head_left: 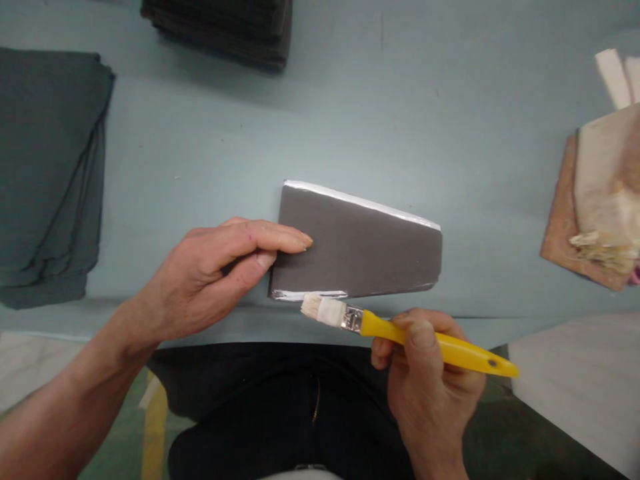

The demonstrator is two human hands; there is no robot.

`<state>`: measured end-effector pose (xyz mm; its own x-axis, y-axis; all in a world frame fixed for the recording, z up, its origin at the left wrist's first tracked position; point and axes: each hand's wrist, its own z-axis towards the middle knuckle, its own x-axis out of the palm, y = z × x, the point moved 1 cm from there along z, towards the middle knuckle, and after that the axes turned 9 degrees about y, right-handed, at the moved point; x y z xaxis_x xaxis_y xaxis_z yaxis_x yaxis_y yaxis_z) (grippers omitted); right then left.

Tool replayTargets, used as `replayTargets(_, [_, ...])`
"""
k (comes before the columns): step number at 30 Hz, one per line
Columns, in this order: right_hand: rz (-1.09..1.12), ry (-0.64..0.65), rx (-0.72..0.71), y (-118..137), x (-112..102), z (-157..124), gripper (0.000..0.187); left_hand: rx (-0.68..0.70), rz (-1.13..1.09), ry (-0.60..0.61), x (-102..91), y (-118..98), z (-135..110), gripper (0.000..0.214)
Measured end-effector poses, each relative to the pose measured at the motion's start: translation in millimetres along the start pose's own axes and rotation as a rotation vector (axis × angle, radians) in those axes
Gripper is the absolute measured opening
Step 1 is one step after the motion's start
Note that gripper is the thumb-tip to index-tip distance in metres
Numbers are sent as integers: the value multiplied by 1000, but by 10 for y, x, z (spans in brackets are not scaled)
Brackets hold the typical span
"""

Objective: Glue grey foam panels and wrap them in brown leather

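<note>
A dark grey tapered sheet piece (365, 250) lies on the pale blue table (350, 120), with shiny wet strips along its far and near edges. My left hand (220, 273) presses its left end, fingers and thumb closed together on the edge. My right hand (430, 387) grips a yellow-handled brush (400, 333). The brush's white bristles touch the piece's near edge at the left.
A stack of dark grey sheets (47, 173) lies at the left, and another dark stack (225, 30) at the top. At the right sits a brown board with a whitish, glue-crusted block (600, 193). A white surface (580, 380) is at lower right.
</note>
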<state>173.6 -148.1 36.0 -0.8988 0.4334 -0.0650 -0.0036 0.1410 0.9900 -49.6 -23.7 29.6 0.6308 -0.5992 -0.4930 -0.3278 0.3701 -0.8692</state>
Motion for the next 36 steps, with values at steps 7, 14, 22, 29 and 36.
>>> replayTargets(7, [-44, -34, 45, -52, -84, 9, 31, -19, 6, -4, 3, 2, 0, 27])
replayTargets(14, [-74, -58, 25, -31, -159, 33, 36, -57, 9, 2, -3, -13, 6, 26])
replayTargets(22, [-73, -85, 23, -38, -225, 26, 34, -36, 16, -10, 15, 19, -17, 26])
replayTargets(29, [-66, -111, 50, -56, -313, 27, 31, -46, 25, -13, 4, 23, -28, 25])
replayTargets(36, [-75, -137, 58, -40, -352, 56, 35, -41, 58, -19, 0, 9, -19, 24])
